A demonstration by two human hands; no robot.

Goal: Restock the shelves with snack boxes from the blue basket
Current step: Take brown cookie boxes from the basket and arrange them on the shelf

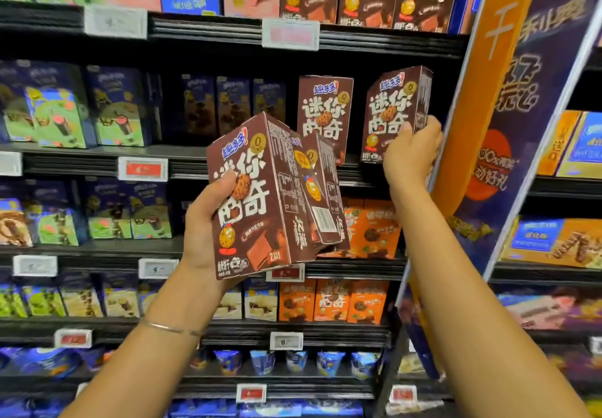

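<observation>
Right grip (411,154): pinched tilted brown cardboard snack box (391,114), just above it, on black shelf (195,166). Left grip (205,222): clasped two matching boxes (257,196); skewed rear one likely to slip.

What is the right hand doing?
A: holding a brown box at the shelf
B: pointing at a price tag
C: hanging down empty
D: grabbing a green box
A: the right hand grips a tilted brown box at the right end of the shelf, while the left hand holds other brown boxes.
</observation>
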